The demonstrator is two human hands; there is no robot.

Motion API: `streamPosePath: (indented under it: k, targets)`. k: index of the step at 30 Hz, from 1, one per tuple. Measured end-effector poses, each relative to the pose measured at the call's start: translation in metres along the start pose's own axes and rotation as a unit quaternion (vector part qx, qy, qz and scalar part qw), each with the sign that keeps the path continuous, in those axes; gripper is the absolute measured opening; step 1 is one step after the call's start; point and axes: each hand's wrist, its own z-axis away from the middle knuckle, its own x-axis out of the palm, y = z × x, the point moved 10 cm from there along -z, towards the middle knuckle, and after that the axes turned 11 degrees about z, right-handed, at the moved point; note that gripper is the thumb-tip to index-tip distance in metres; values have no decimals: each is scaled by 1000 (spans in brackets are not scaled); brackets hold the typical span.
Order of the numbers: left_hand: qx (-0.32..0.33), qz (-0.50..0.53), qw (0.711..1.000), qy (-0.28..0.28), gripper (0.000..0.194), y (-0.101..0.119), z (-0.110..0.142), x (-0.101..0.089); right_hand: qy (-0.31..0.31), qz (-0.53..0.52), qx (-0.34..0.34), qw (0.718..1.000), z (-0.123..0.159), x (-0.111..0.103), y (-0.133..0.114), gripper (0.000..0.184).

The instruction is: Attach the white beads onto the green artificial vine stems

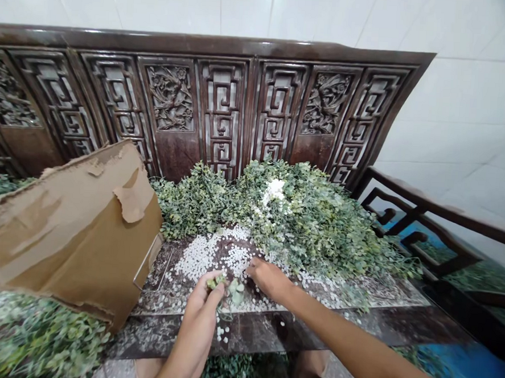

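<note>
My left hand (pixel 205 297) is closed around an artificial leaf sprig (pixel 234 292), whose pale green leaves stick out past the thumb toward the right. Just to the right, my right hand (pixel 266 275) reaches down to the bench seat with its fingertips pinched together among small white discs (pixel 199 257). Whether a disc sits between those fingertips is hidden. The discs lie scattered over the dark wooden seat, and a few rest near the front edge below my left hand. Behind both hands rises a large heap of artificial greenery (pixel 315 215) with a white clump (pixel 274 190) on top.
A torn cardboard piece (pixel 83 230) leans on the seat at the left. More greenery (pixel 46 336) lies at the lower left and under the bench. The carved wooden backrest (pixel 169 149) runs behind, and an armrest (pixel 443 215) stands at the right.
</note>
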Motion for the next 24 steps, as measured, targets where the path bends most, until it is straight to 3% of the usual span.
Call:
streamPosePath:
  k: [5,10,16,17,19,21,24]
  targets:
    - [22,17,999,-32,42,3,-1,8,15,-8,1,1000,1,-3,7,22]
    - [-3,59,997,-59,38,5,5,22,44,-87,3,995,6,-7,15,18]
    - [-11,91,993,-72,37,6,7,37,105,-240,-11,965,22,-51,2,16]
    - [-8,90,993,-72,36,6,7,39,112,-278,-18,954,27,-61,-2,19]
    - [-6,84,994,-73,34,5,8,41,122,-465,-31,876,38,-81,-9,22]
    - [-1,71,995,-74,33,6,8,43,119,-559,-32,820,49,-95,-16,23]
    - [20,31,996,-77,34,7,8,45,127,-571,-31,811,62,-108,-24,21]
